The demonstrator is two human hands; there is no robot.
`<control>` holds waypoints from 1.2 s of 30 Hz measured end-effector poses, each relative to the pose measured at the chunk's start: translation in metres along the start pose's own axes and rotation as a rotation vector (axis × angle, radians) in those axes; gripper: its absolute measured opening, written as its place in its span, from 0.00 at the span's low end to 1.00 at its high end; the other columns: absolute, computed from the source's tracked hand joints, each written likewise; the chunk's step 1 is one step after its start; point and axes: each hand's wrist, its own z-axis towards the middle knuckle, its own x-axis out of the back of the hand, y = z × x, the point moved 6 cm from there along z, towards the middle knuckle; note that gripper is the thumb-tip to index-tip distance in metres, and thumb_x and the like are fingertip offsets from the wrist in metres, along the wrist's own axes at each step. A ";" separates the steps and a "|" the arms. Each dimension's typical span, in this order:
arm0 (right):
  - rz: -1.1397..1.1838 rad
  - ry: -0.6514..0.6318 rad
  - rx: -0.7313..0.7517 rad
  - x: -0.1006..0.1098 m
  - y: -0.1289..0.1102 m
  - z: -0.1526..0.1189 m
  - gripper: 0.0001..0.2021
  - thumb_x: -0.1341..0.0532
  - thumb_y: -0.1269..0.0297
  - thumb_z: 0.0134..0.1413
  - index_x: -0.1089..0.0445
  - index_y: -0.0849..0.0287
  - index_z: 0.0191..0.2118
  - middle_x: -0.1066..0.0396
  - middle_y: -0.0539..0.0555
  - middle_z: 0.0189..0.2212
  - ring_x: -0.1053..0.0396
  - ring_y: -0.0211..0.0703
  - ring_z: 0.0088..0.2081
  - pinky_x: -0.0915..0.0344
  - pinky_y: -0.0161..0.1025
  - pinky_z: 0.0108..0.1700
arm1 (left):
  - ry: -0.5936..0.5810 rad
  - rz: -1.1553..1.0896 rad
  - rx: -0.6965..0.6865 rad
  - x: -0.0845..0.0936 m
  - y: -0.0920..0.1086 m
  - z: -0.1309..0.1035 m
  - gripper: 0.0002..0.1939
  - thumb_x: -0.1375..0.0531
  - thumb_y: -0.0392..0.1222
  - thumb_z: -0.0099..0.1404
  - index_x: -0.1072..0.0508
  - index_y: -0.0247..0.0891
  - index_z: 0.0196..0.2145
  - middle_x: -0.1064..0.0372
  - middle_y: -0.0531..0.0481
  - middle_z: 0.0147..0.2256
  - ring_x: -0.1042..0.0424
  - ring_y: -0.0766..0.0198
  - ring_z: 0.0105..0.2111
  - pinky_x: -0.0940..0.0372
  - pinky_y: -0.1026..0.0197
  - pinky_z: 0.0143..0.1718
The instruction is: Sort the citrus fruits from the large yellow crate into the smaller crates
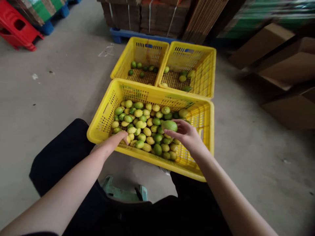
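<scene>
A large yellow crate [150, 160] holds many green and yellow lemons [147, 131]. My right hand [183, 131] is closed round a green lemon [169, 126], held above the fruit towards the crate's right side. Over the near left rim reaches my left hand [122, 137], its fingers pointing down among yellow lemons at the near left; its fingertips are mostly hidden, and whether it grips a fruit cannot be made out.
Two more yellow crates, a left one [117, 65] and a right one [213, 72], stand behind with several fruits each. Beyond are cardboard stacks [159, 18] on a blue pallet [116, 35]. Boxes [262, 44] stand right, a red stool [18, 28] far left, a green stool [123, 193] below.
</scene>
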 end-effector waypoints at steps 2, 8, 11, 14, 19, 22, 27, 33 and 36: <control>-0.001 -0.021 -0.018 -0.006 -0.002 -0.001 0.24 0.25 0.53 0.34 0.28 0.56 0.39 0.25 0.50 0.28 0.27 0.47 0.31 0.30 0.43 0.34 | 0.068 0.021 0.027 0.008 0.003 -0.009 0.27 0.24 0.49 0.38 0.25 0.36 0.34 0.23 0.39 0.42 0.38 0.32 0.60 0.41 0.47 0.58; 0.205 -0.020 -0.028 -0.020 -0.014 -0.016 0.19 0.27 0.58 0.35 0.33 0.54 0.34 0.27 0.47 0.28 0.30 0.40 0.28 0.30 0.38 0.32 | 0.131 -0.227 -0.028 0.069 0.039 -0.057 0.37 0.25 0.51 0.40 0.26 0.34 0.47 0.27 0.35 0.52 0.36 0.34 0.60 0.36 0.46 0.53; 0.402 -0.017 -0.042 -0.030 -0.020 -0.021 0.19 0.29 0.59 0.36 0.34 0.52 0.37 0.29 0.43 0.27 0.31 0.38 0.24 0.34 0.35 0.25 | 0.002 -0.505 -0.198 0.093 0.083 -0.100 0.38 0.30 0.62 0.49 0.28 0.37 0.52 0.28 0.37 0.56 0.33 0.44 0.59 0.33 0.51 0.52; 0.546 -0.086 0.003 -0.044 -0.030 -0.025 0.27 0.31 0.59 0.39 0.33 0.47 0.50 0.30 0.40 0.25 0.32 0.37 0.21 0.34 0.35 0.24 | -0.102 -0.721 -0.470 0.099 0.135 -0.150 0.41 0.37 0.71 0.52 0.27 0.36 0.52 0.24 0.37 0.50 0.31 0.47 0.58 0.33 0.52 0.53; 0.650 -0.060 0.103 -0.060 -0.034 -0.030 0.18 0.30 0.56 0.43 0.27 0.51 0.42 0.27 0.43 0.30 0.32 0.33 0.22 0.34 0.32 0.25 | -0.041 -0.961 -0.730 0.071 0.178 -0.201 0.38 0.40 0.75 0.54 0.24 0.38 0.45 0.21 0.41 0.42 0.30 0.45 0.55 0.34 0.50 0.54; 0.679 -0.086 0.084 -0.073 -0.028 -0.030 0.20 0.31 0.46 0.43 0.27 0.53 0.39 0.25 0.48 0.31 0.30 0.39 0.27 0.35 0.34 0.22 | 0.079 -0.996 -0.746 0.050 0.177 -0.205 0.32 0.37 0.71 0.55 0.24 0.39 0.41 0.22 0.43 0.43 0.31 0.45 0.56 0.36 0.51 0.57; 0.583 -0.168 0.111 -0.089 -0.033 -0.039 0.32 0.26 0.42 0.36 0.27 0.48 0.49 0.22 0.53 0.43 0.25 0.56 0.48 0.24 0.46 0.39 | 0.299 -0.937 -0.740 0.041 0.164 -0.206 0.26 0.37 0.66 0.57 0.26 0.40 0.40 0.25 0.44 0.49 0.33 0.47 0.58 0.37 0.53 0.59; 0.720 -0.204 0.086 -0.094 -0.047 -0.051 0.27 0.24 0.45 0.36 0.25 0.52 0.43 0.22 0.56 0.40 0.26 0.59 0.50 0.26 0.51 0.50 | 0.118 -0.953 -0.740 0.044 0.175 -0.210 0.29 0.49 0.65 0.66 0.26 0.38 0.47 0.23 0.43 0.45 0.32 0.48 0.57 0.35 0.52 0.56; 0.841 -0.221 0.015 -0.086 -0.052 -0.053 0.27 0.27 0.40 0.35 0.25 0.51 0.40 0.21 0.56 0.38 0.25 0.58 0.45 0.26 0.50 0.43 | 0.016 -0.829 -0.844 0.050 0.182 -0.217 0.26 0.45 0.57 0.62 0.26 0.39 0.51 0.25 0.44 0.50 0.33 0.47 0.59 0.36 0.50 0.58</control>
